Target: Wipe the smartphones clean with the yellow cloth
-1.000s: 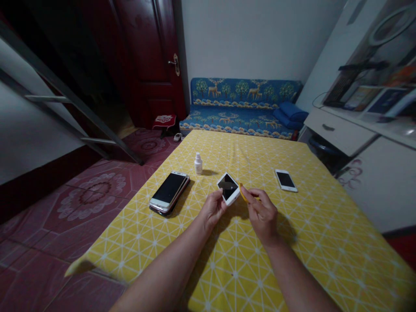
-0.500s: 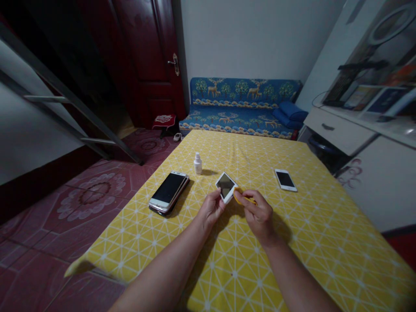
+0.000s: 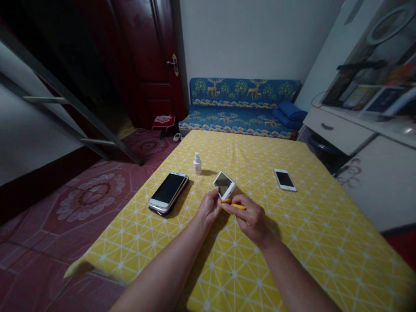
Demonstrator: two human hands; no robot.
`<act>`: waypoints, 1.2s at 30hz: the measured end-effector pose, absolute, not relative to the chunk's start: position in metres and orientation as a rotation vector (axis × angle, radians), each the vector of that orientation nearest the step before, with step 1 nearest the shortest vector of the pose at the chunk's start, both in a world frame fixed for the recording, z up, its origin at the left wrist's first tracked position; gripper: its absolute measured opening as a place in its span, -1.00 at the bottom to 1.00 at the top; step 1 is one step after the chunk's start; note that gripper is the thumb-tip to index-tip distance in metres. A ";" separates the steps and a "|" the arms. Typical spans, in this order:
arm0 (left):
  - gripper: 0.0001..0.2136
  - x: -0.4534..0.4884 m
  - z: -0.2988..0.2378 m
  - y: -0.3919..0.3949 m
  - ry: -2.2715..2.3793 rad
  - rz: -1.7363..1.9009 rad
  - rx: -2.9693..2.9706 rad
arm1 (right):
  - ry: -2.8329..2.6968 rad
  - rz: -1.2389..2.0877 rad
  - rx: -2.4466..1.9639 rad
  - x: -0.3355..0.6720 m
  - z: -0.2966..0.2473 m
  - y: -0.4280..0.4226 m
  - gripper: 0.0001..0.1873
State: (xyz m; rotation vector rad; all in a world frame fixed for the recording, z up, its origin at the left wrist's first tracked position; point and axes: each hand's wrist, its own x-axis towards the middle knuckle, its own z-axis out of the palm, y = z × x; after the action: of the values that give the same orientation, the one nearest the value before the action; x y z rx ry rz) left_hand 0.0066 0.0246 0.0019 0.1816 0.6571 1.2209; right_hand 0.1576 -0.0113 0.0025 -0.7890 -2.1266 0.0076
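Note:
My left hand grips a white smartphone by its near left side, thumb on the edge of the dark screen. The phone is held tilted above the table. In my right hand a yellow cloth is pinched between thumb and fingers. The cloth lies against the phone's near lower edge, close to my left fingertips. A small white bottle stands upright beyond my left hand. Left of it rests a stack of phones, a white one on top. Another white phone lies flat on the right.
A yellow patterned tablecloth covers the table. Behind it stands a blue sofa with deer patterns. White drawers flank the right side, and a metal ladder leans at the left near a red stool.
My right hand has moved left and slightly down with the cloth, from the phone's right corner to its near lower edge. The held phone has turned and shifted a little left.

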 end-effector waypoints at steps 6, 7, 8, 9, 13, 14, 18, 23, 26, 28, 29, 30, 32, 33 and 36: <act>-0.93 0.006 -0.003 0.027 0.675 1.230 0.197 | -2.044 -0.072 -0.794 0.161 0.003 -0.011 -0.52; -0.93 0.006 -0.003 0.028 0.678 1.235 0.195 | -2.030 -0.071 -0.799 0.162 0.002 -0.011 -0.52; -0.93 0.006 -0.003 0.028 0.677 1.242 0.189 | -2.018 -0.066 -0.802 0.162 0.002 -0.011 -0.52; -0.92 0.006 -0.003 0.028 0.676 1.251 0.180 | -2.009 -0.057 -0.804 0.163 0.001 -0.011 -0.51; -0.88 0.007 -0.001 0.027 0.668 1.273 0.153 | -1.976 -0.009 -0.779 0.162 -0.001 -0.011 -0.50; -0.88 0.008 0.000 0.027 0.664 1.276 0.153 | -1.959 0.009 -0.778 0.162 -0.002 -0.011 -0.49; -0.84 0.009 0.001 0.026 0.660 1.294 0.163 | -1.828 0.077 -0.826 0.164 -0.005 -0.009 -0.45; -0.87 0.010 0.002 0.021 0.679 1.313 0.253 | -1.755 0.032 -0.910 0.169 -0.006 -0.005 -0.46; -0.75 0.010 0.001 0.018 0.665 1.384 0.393 | -1.746 -0.040 -0.965 0.171 -0.005 -0.004 -0.48; -0.64 0.011 0.000 0.018 0.659 1.444 0.463 | -1.767 -0.069 -1.006 0.171 -0.005 -0.004 -0.49; -0.60 0.012 -0.001 0.018 0.662 1.470 0.492 | -1.786 -0.073 -1.026 0.171 -0.005 -0.004 -0.50; -0.57 0.012 -0.002 0.018 0.670 1.494 0.516 | -1.814 -0.070 -1.044 0.171 -0.006 -0.004 -0.51; -0.53 0.013 -0.004 0.019 0.687 1.533 0.548 | -1.886 -0.048 -1.062 0.168 -0.007 -0.004 -0.54; -0.53 0.013 -0.005 0.020 0.695 1.547 0.557 | -1.924 -0.032 -1.063 0.166 -0.008 -0.005 -0.55; -0.55 0.013 -0.008 0.022 0.741 1.587 0.560 | -2.015 0.015 -1.074 0.160 -0.009 -0.008 -0.54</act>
State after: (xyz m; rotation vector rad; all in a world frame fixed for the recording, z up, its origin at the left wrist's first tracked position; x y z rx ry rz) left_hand 0.0127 0.0222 -0.0079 0.5604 0.7410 1.5865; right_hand 0.1603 -0.0078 -0.0088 -1.0741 -2.0154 0.0150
